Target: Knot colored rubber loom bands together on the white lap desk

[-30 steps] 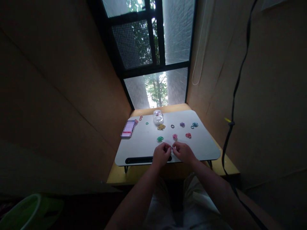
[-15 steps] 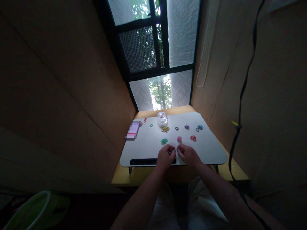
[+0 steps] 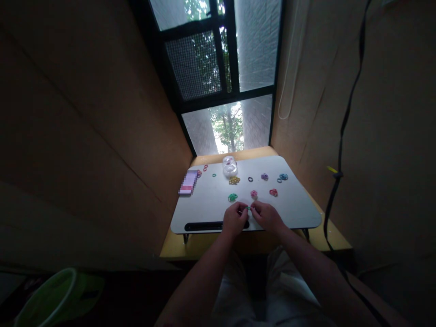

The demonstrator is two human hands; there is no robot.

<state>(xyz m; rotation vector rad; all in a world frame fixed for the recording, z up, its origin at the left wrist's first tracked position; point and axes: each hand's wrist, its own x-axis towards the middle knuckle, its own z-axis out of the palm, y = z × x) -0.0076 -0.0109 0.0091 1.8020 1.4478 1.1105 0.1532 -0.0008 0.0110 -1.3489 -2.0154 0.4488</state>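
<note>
1. Down low, the wooden ledge (image 3: 173,245) is holding up the white counter (image 3: 204,200) on its dark legs.
2. A long black slot (image 3: 204,226) is running along the near edge, and the left hand (image 3: 240,211) is covering part of it.
3. Both hands are working close together over the counter. The left hand and the right hand (image 3: 257,209) are pinching a small green band (image 3: 248,208) between them with their fingertips. It is too tiny to see its whole shape.
4. Just past the hands, a green pile (image 3: 232,197), a pink pile (image 3: 254,194) and a red pile (image 3: 273,192) are sitting in a row.
5. Farther back, a yellow pile (image 3: 234,180), one dark ring (image 3: 250,179), a purple pile (image 3: 265,176) and a blue pile (image 3: 283,176) are lying. A blurred-out flat thing (image 3: 188,183) is resting by the left edge.
6. A clear jar (image 3: 230,169) is standing behind the yellow pile.
7. Behind everything, light is shining through the window (image 3: 257,50).
</note>
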